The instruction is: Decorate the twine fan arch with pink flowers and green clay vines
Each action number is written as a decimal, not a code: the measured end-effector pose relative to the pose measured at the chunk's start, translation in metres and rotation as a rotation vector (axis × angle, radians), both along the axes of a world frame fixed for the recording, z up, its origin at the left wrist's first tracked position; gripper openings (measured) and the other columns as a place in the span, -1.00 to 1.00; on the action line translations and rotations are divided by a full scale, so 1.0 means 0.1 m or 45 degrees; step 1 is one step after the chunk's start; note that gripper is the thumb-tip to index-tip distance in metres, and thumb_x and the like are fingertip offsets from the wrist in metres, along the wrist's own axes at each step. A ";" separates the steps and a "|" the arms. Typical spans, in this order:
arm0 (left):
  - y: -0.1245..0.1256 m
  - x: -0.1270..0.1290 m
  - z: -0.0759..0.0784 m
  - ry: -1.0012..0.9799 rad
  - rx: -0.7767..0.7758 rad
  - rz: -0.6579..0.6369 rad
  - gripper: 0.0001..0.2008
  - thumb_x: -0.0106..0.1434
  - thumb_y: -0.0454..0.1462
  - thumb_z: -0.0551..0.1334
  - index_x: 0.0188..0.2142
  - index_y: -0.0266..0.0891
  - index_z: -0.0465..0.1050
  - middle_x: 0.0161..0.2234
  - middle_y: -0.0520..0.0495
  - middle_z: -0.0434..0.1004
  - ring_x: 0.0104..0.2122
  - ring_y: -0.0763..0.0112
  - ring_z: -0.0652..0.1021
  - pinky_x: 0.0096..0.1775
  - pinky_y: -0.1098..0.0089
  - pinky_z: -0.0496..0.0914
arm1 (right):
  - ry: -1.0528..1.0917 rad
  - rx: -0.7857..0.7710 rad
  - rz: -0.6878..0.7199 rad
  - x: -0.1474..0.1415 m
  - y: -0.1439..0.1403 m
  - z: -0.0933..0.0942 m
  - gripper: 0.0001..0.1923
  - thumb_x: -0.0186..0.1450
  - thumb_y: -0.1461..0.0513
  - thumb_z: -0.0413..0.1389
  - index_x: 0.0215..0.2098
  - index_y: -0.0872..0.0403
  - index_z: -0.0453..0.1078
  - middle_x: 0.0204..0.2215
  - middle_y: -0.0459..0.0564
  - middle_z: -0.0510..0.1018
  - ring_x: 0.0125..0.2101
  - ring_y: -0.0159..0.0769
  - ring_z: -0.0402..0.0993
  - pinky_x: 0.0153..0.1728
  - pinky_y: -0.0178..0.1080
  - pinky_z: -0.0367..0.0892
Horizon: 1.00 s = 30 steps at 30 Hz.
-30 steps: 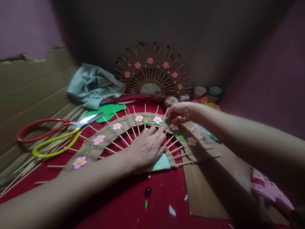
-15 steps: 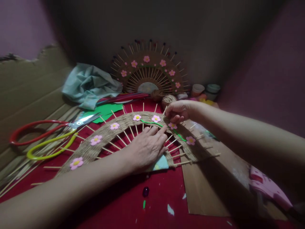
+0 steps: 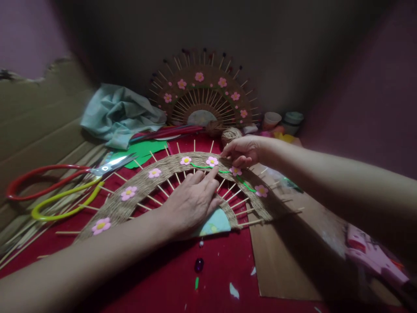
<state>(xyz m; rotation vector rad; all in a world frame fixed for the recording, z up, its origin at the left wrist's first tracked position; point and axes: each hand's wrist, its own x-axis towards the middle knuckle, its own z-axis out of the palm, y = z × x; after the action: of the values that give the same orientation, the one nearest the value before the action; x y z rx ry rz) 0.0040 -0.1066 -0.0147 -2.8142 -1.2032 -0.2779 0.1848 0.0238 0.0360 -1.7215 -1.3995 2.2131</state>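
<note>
A half-round fan [image 3: 140,184] of thin sticks, woven with twine, lies with pink, yellow-centred flowers along its band. Thin green strips [image 3: 246,187] curve between the flowers on its right half. My left hand [image 3: 193,200] is open and lies over the fan's inner sticks, its index fingertip touching the band just below a pink flower [image 3: 212,161]. At the band's outer edge, my right hand [image 3: 243,151] has its fingers curled, fingertips at the twine. Whatever is between them, if anything, is hidden. A light-blue half-round piece [image 3: 216,222] forms the fan's centre.
Large scissors [image 3: 97,171] lie partly open on the left, near green sheets [image 3: 146,152] and a pale blue cloth [image 3: 120,113]. A similar finished-looking fan [image 3: 199,93] stands behind. A twine ball [image 3: 231,134], cardboard [image 3: 283,269] and a pink glue gun [image 3: 374,256] are also around.
My left hand has slid left along the band, uncovering more green strip and the blue centre. My right hand's index finger has stretched out toward the band's edge. The view has shifted slightly.
</note>
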 end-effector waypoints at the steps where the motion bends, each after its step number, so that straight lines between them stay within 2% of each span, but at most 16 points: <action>1: 0.00 0.00 0.00 0.008 0.002 -0.004 -0.69 0.40 -0.14 -0.06 -0.25 -0.32 0.32 0.24 -0.31 0.13 -0.12 0.12 0.35 -0.02 0.05 0.28 | 0.020 -0.015 -0.002 0.00 0.00 0.00 -0.73 0.37 0.28 -0.15 -0.51 0.04 0.05 -0.79 -0.27 0.10 -0.86 -0.59 -0.06 -0.86 -0.53 -0.15; 5: 0.02 0.02 -0.02 0.021 0.024 -0.010 -0.69 0.39 -0.14 -0.05 -0.26 -0.32 0.33 0.20 -0.32 0.20 -0.10 0.08 0.36 -0.04 0.03 0.29 | 0.091 -0.076 -0.002 0.01 0.02 -0.03 -0.68 0.40 0.25 -0.18 -0.54 0.04 0.03 -0.81 -0.29 0.07 -0.87 -0.61 -0.13 -0.87 -0.53 -0.17; 11: 0.02 0.03 -0.02 -0.020 -0.005 0.000 -0.71 0.38 -0.15 -0.01 -0.25 -0.32 0.34 0.18 -0.32 0.22 -0.08 0.07 0.35 -0.02 0.03 0.28 | 0.116 -0.158 0.021 0.03 0.07 -0.10 -0.69 0.40 0.23 -0.16 -0.52 0.05 0.07 -0.83 -0.31 0.03 -0.88 -0.58 -0.10 -0.88 -0.52 -0.14; 17: 0.02 -0.01 -0.03 -0.078 0.009 0.089 -0.73 0.36 -0.16 0.02 -0.22 -0.36 0.31 0.20 -0.36 0.17 -0.09 0.09 0.33 0.01 0.06 0.28 | 0.136 -0.123 -0.003 -0.01 0.07 -0.12 -0.69 0.38 0.25 -0.18 -0.54 0.04 0.02 -0.83 -0.29 0.09 -0.89 -0.58 -0.10 -0.89 -0.52 -0.14; 25: 0.04 0.02 -0.01 0.014 -0.027 0.095 -0.71 0.37 -0.14 0.01 -0.23 -0.33 0.33 0.19 -0.31 0.21 -0.10 0.10 0.34 0.02 0.03 0.26 | 0.117 -0.123 -0.014 0.01 0.07 -0.16 -0.67 0.39 0.23 -0.17 -0.55 0.02 -0.01 -0.83 -0.31 0.03 -0.88 -0.58 -0.10 -0.89 -0.52 -0.14; 30: 0.04 0.00 0.01 -0.039 -0.072 0.103 -0.71 0.37 -0.13 0.02 -0.21 -0.33 0.33 0.16 -0.29 0.24 -0.09 0.10 0.33 0.02 0.03 0.28 | 0.088 -0.109 -0.018 0.00 0.06 -0.15 -0.67 0.40 0.23 -0.18 -0.55 0.03 -0.01 -0.82 -0.30 0.03 -0.86 -0.58 -0.10 -0.87 -0.52 -0.14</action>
<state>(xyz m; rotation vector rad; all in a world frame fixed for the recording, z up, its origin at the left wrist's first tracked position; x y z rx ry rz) 0.0038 -0.1031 -0.0141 -2.8101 -1.3484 -0.2878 0.1851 0.0300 0.0211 -1.6560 -1.2929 2.3335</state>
